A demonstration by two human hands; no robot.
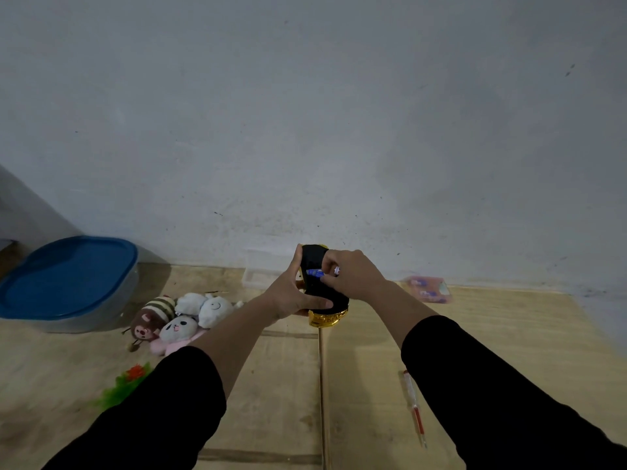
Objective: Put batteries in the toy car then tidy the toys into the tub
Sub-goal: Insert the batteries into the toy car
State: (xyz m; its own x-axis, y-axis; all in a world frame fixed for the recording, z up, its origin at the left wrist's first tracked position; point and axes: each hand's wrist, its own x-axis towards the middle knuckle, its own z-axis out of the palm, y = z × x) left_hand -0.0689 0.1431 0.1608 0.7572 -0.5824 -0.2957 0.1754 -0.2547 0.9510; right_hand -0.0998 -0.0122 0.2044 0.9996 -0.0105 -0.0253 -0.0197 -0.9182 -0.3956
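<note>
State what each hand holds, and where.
Left hand grips the upturned gold toy car by its side; right hand pinches a small blue battery at its end.

Bare grey wall w/ pale wood floor, dim

We looked from a single head-worn wide-angle camera, facing forward and down along both arms. It sat close to the wooden floor, taking in the grey wall ahead. No second view overlapped ours.
</note>
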